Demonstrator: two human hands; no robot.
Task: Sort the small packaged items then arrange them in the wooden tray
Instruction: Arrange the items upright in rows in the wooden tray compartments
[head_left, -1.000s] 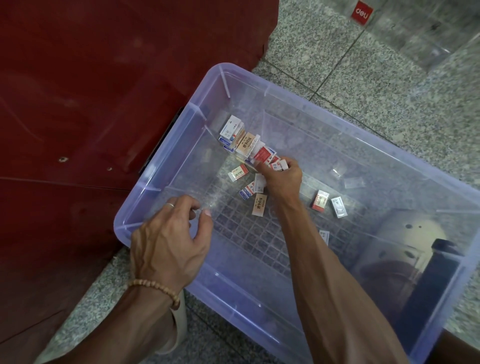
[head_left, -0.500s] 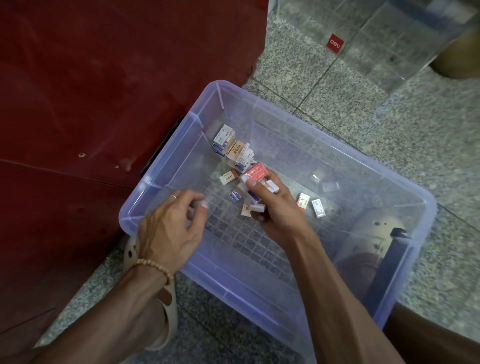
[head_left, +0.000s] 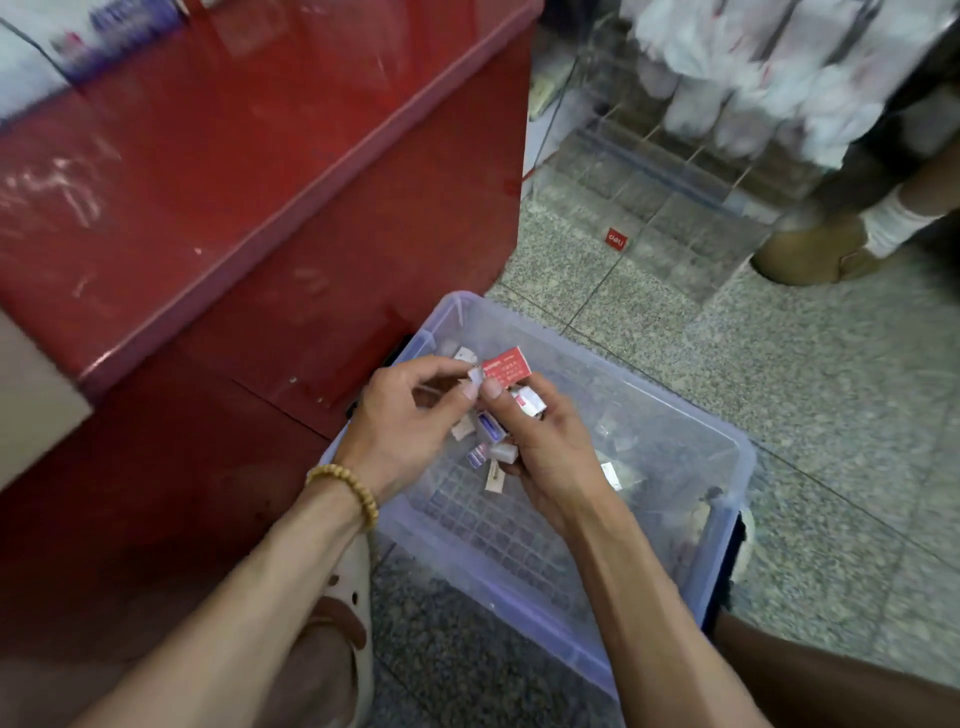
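Both of my hands have come up and together over the bin since half a second ago, when my left hand hovered empty at the near-left rim and only my right held boxes. My right hand (head_left: 545, 447) grips a cluster of small boxes: a flat red box (head_left: 506, 368) with fine white print stands up between thumb and forefinger, and white and blue-and-white cardboard boxes (head_left: 491, 427) sit bunched against the palm. My left hand (head_left: 410, 415) has its fingers curled, thumb and forefinger pinching a small white piece (head_left: 475, 375) at the near end of the red box; I cannot tell whether that piece is a separate box or a flap. A bracelet (head_left: 349, 488) of round tan beads circles my left wrist. Below the hands, the clear plastic bin (head_left: 727, 452) is rectangular with rounded corners, a bluish rim and a raised grid moulded into its floor; a few more small boxes (head_left: 612, 475) lie loose on that floor, partly blurred. My view has also swung upward: the glossy, scuffed red counter (head_left: 260, 182) now shows its top edge, and a tan shoe (head_left: 815, 249) stands on the speckled stone floor (head_left: 831, 389) beyond the bin. No wooden tray is visible.
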